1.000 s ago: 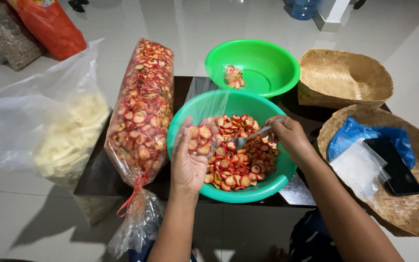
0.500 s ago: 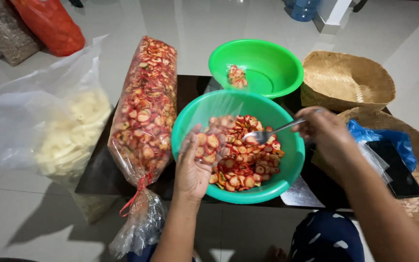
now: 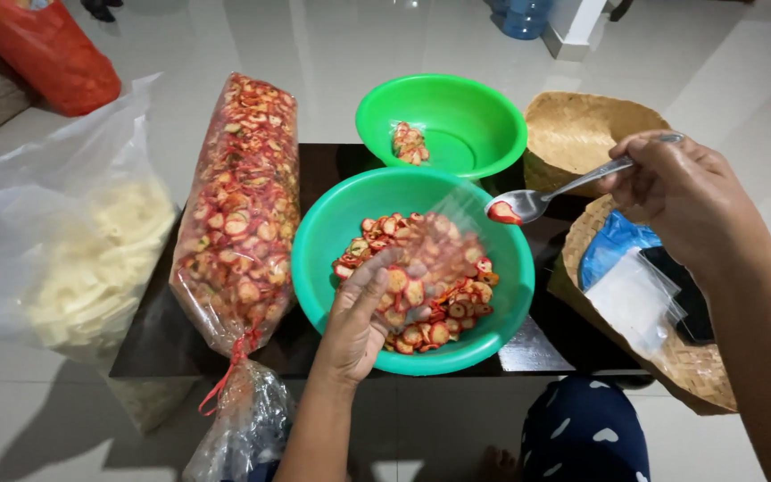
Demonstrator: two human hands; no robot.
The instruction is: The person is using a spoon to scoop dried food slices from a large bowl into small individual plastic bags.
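Head view: a dark tabletop (image 3: 542, 353) carries a large tied clear bag of red chip slices (image 3: 241, 210) at left and two green basins. The near basin (image 3: 332, 236) holds loose red chip slices (image 3: 443, 308); the far basin (image 3: 479, 134) holds a few. The left hand (image 3: 359, 317) is closed on a small clear bag (image 3: 439, 254) partly filled with slices, over the near basin. The right hand (image 3: 684, 196), well apart from it, grips a metal spoon (image 3: 546, 198) carrying one slice above the basin's right rim.

small clear bag (image 3: 439, 259): part-filled, red chips, over bowl | metal spoon (image 3: 546, 195): one chip, raised
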